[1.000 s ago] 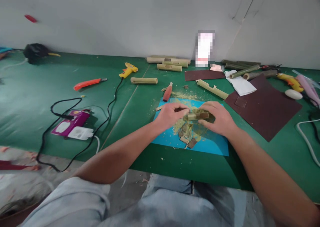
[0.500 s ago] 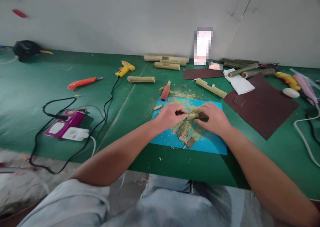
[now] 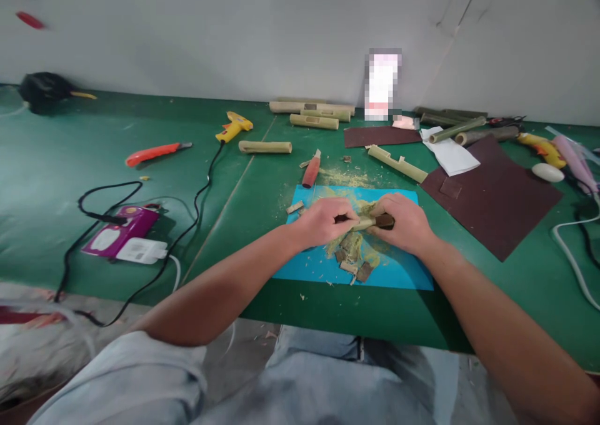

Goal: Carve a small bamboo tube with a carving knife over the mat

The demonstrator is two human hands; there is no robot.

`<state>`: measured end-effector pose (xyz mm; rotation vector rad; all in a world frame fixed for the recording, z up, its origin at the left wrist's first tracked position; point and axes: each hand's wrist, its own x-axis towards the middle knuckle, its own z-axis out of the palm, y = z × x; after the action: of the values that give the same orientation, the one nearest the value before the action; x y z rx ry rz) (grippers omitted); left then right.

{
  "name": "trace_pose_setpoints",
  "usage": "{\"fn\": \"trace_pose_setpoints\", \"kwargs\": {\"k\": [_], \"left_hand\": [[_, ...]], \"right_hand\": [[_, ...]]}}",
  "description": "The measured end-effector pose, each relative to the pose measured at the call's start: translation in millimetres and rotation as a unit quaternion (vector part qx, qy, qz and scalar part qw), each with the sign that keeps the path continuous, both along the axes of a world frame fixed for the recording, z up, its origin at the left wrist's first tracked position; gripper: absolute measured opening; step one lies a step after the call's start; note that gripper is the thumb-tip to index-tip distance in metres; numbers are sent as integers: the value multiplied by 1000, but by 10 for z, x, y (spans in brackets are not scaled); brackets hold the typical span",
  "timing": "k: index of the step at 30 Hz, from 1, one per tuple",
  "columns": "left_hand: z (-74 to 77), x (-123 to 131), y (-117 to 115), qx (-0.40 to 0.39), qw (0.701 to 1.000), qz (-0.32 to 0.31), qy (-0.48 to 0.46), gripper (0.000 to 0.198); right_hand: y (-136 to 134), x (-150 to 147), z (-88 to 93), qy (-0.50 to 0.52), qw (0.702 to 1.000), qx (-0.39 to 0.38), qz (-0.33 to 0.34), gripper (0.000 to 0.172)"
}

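Observation:
A short pale bamboo tube (image 3: pixel 364 224) lies between my two hands, low over a blue sheet (image 3: pixel 300 264). My left hand (image 3: pixel 324 222) pinches its left end. My right hand (image 3: pixel 402 221) is closed around the other end with a dark brown piece of sandpaper (image 3: pixel 386 220), partly hidden by the fingers. Below the hands, yellowish dust and several small bamboo chips (image 3: pixel 364 271) are scattered on the sheet. A knife with a reddish handle (image 3: pixel 311 174) lies just beyond the sheet's far edge.
Several cut bamboo tubes (image 3: pixel 314 122) lie along the wall. Brown sandpaper sheets (image 3: pixel 499 206) spread to the right. Leftward are a yellow glue gun (image 3: pixel 233 127), an orange utility knife (image 3: pixel 152 154) and a purple power strip (image 3: pixel 134 228) with trailing cords. A phone (image 3: pixel 382 87) leans against the wall.
Both hands and the bamboo tube have shifted slightly toward the right and nearer to me. The blue sheet has slid a little at its near edge. Both grips stay closed.

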<state>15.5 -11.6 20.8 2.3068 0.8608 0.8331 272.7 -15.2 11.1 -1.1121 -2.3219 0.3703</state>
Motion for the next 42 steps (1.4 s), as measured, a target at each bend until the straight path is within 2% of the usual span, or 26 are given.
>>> {"fn": "trace_pose_setpoints", "kwargs": {"k": [4,8,13,16,22,25,37,42], "left_hand": [[-19,-2,9,49,999,2,-7,18],[-37,5,-14,93,995,-40,27,21],[-18,24,-28,158,986,-29,55,24],[-2,26,-28,181,979,-44,86,29],[22,45,1,171,976,-29,129,32],[48,75,-8,180,971,-47,152,35],[75,147,-11,182,967,-21,178,32],[77,169,-19,201,961,-41,183,36]], "right_hand": [[11,1,-8,-7,1000,-4,-6,25],[44,10,-32,-5,1000,-8,5,25],[70,15,-57,-5,1000,-9,3,27],[70,14,-61,1,1000,-4,9,26],[83,13,-70,3,1000,-4,3,26],[89,15,-67,11,1000,-4,13,25],[91,17,-36,-10,1000,-23,5,24],[101,21,-45,4,1000,-19,17,19]]}}
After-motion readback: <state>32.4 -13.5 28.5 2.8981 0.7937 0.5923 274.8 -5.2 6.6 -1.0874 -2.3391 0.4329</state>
